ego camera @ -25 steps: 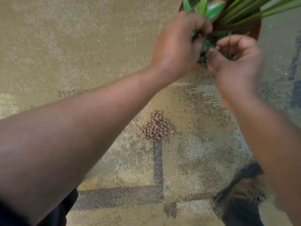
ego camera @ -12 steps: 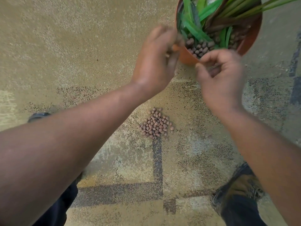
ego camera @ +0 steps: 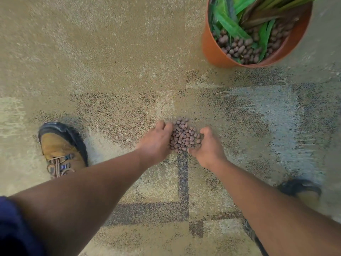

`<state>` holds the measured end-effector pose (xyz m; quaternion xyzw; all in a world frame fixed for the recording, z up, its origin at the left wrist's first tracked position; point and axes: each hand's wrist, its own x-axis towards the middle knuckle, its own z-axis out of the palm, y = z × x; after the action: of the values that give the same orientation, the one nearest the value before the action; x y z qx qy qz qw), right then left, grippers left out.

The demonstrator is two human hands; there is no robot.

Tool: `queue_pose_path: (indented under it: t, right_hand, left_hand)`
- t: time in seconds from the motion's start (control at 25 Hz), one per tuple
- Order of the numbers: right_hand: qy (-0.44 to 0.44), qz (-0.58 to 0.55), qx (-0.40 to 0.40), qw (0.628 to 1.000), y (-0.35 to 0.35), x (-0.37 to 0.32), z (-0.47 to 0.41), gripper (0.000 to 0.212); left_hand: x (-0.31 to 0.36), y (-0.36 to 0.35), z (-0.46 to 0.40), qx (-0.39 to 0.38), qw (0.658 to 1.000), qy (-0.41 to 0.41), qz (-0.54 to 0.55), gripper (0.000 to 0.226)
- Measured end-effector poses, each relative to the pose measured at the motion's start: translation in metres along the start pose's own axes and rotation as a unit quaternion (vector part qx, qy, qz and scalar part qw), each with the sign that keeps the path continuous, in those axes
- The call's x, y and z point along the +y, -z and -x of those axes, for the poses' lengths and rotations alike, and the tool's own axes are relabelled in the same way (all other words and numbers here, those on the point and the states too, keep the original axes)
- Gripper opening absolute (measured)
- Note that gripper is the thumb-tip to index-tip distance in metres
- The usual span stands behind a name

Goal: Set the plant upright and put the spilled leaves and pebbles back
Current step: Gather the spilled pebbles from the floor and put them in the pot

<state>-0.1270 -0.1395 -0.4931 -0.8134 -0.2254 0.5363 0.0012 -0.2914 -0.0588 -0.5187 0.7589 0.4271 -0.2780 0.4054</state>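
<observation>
plant [ego camera: 245, 17]: upright, orange pot | pebbles [ego camera: 183, 135]: brown pile on carpet, well apart

Left hand [ego camera: 156, 143] and right hand [ego camera: 208, 146] cupped around pebbles [ego camera: 183, 136] (upright pot [ego camera: 214, 50] well apart)

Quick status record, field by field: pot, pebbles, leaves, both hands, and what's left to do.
pot: orange plant pot upright on the carpet, far right of view
in pot: green leaves and brown pebbles
spilled pile: clay pebbles heaped on the carpet, apart from the pot
left hand: cupped against the pile's left side
right hand: cupped against its right side
grasp: pile scooped between both hands, not lifted clear
loose leaves on floor: none visible
remaining: carry the pebbles to the pot
</observation>
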Motion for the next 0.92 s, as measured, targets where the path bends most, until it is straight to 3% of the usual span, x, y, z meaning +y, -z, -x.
queue_pose_path:
  t: [0.2,0.48,0.92]
  right_hand:
    - [0.034,0.002,0.029,0.999,-0.014,-0.010,-0.006,0.039]
    - [0.046,0.032,0.014,0.998,-0.007,-0.012,-0.012,0.018]
    - [0.061,0.089,0.067,0.992,-0.023,-0.012,-0.010,0.014]
  left_hand:
    - [-0.006,-0.009,0.005,0.034,0.999,-0.041,0.011,0.047]
    - [-0.011,-0.003,0.009,0.014,0.996,-0.089,0.009,0.036]
    - [-0.013,-0.002,0.011,0.006,0.993,-0.118,-0.025,0.026]
